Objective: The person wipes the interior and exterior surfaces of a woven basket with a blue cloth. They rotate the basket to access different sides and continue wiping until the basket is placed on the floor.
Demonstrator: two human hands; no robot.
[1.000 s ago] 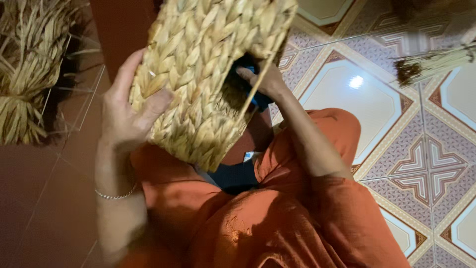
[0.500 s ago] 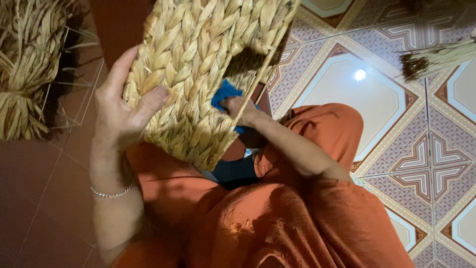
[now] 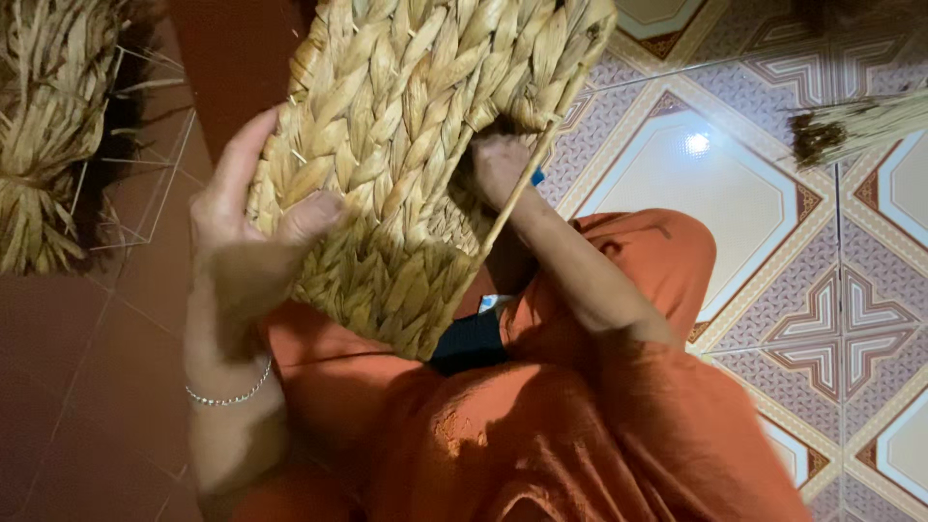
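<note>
Above the lap, the woven basket (image 3: 406, 164), judged light, stiff and rough-gripping, is held tilted: left hand (image 3: 246, 232) fingers clamped on its side wall, right hand (image 3: 498, 169) closed on a small blue object at its rim.

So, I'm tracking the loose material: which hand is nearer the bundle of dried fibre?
Left. The left hand grips the woven basket beside the bundle; the right hand is at the basket's far edge.
</note>
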